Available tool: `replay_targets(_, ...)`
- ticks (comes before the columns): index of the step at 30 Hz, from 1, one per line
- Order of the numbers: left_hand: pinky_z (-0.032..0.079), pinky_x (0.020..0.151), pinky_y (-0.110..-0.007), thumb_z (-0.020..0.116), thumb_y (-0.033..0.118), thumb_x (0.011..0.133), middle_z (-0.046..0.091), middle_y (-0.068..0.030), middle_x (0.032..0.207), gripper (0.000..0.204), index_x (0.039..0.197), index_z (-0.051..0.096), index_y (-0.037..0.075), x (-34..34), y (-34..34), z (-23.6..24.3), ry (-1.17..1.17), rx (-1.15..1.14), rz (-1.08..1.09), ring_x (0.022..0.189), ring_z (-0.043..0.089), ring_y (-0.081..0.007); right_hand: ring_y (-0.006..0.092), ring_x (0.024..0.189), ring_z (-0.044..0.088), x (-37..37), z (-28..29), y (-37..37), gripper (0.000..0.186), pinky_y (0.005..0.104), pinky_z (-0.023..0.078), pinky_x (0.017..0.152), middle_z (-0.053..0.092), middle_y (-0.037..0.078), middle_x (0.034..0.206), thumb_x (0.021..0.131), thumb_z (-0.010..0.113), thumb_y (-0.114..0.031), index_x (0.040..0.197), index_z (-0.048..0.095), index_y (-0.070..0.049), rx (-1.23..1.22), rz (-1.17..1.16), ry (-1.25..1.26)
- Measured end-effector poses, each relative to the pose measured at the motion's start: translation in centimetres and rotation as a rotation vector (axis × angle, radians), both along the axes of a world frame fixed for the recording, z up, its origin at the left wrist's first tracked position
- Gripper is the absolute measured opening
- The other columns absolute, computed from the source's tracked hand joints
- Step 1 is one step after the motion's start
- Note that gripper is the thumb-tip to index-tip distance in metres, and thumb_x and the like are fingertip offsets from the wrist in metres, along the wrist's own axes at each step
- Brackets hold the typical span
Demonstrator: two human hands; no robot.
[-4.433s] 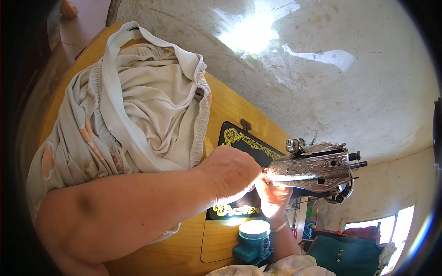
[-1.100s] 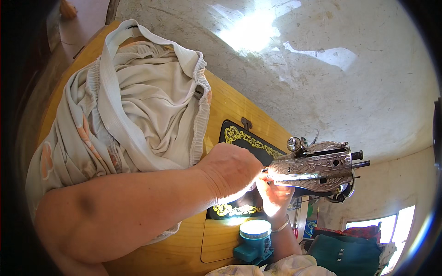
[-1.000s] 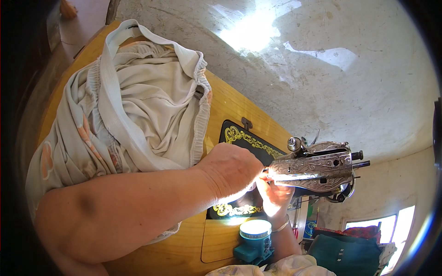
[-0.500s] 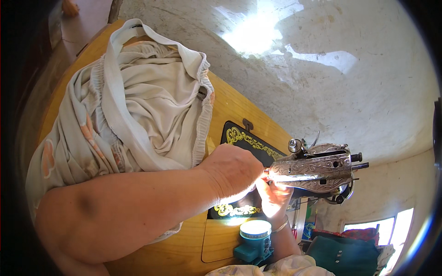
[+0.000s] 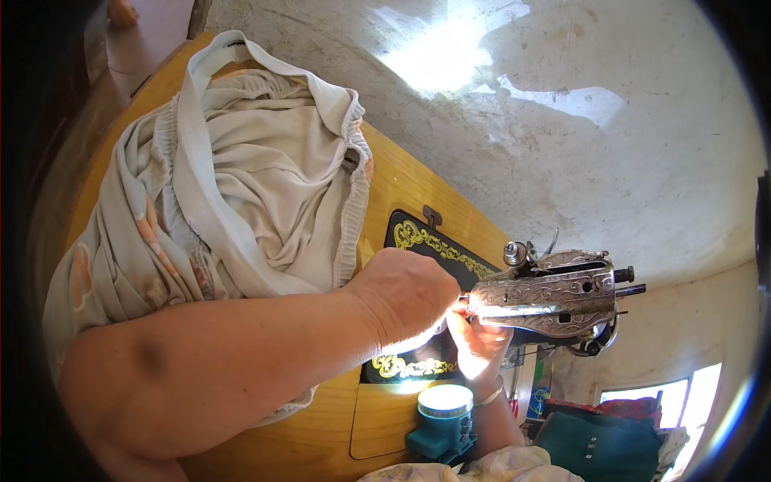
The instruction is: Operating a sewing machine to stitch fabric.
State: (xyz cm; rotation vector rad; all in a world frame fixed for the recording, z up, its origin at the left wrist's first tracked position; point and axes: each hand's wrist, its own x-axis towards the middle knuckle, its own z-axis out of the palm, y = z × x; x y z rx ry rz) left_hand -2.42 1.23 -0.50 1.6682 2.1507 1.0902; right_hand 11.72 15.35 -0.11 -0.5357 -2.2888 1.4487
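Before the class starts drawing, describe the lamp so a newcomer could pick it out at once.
Find the wooden table bearing the silver-faced sewing machine. Look below and left of the machine in the picture, just left of the bracelet. The lamp has a squat teal body, and its round, glowing white top sets it apart from the black patterned plate above it.

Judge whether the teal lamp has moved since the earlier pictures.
No: against the black machine bed, the teal lamp shows no visible shift in any direction.

Left head-worn fisheye, wide view, looking down, near sewing machine (image 5: 546, 296) and tabletop (image 5: 393, 178)
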Motion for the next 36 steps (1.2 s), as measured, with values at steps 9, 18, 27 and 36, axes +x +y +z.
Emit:
replay_targets(9, 0.049, 0.060, -0.034, 0.056, 0.014, 0.072, 0.063, -0.0096, 0.072, 0.012, 0.079, 0.065, 0.011, 0.01, -0.06, 0.07, -0.020, 0.032, 0.020, 0.073, 0.063, -0.0244, 0.0109, 0.082, 0.049, 0.19, -0.18, 0.21, 0.034, 0.0235, 0.045, 0.074, 0.050, 0.004, 0.089, 0.068, 0.060, 0.015, 0.094, 0.051, -0.003, -0.018, 0.016, -0.002)
replay_targets(18, 0.048, 0.060, -0.035, 0.056, 0.019, 0.073, 0.061, -0.0074, 0.071, 0.013, 0.083, 0.063, 0.014, -0.08, -0.02, -0.01, -0.006, 0.002, -0.004, 0.071, 0.062, -0.0246, 0.0105, 0.081, 0.049, -0.16, -0.02, 0.05, 0.034, 0.0230, 0.045, 0.073, 0.050, 0.004, 0.089, 0.067, 0.060, 0.016, 0.093, 0.051, -0.004, -0.009, 0.034, 0.002)
replay_targets(27, 0.050, 0.060, -0.033, 0.056, 0.010, 0.072, 0.064, -0.0121, 0.073, 0.011, 0.072, 0.066, 0.008, -0.05, -0.10, 0.25, -0.037, 0.043, 0.033, 0.074, 0.064, -0.0252, 0.0097, 0.081, 0.048, -0.35, 0.00, -0.13, 0.032, 0.0225, 0.044, 0.073, 0.050, 0.003, 0.090, 0.068, 0.060, 0.016, 0.091, 0.051, -0.004, 0.011, 0.043, 0.035)
replay_targets(36, 0.050, 0.060, -0.033, 0.056, 0.010, 0.071, 0.064, -0.0123, 0.074, 0.010, 0.072, 0.066, 0.007, 0.05, -0.06, 0.18, -0.041, 0.048, 0.028, 0.073, 0.064, -0.0254, 0.0105, 0.081, 0.048, -0.06, -0.16, -0.09, 0.034, 0.0231, 0.044, 0.073, 0.050, 0.005, 0.092, 0.068, 0.061, 0.015, 0.094, 0.051, -0.004, -0.048, 0.012, 0.014)
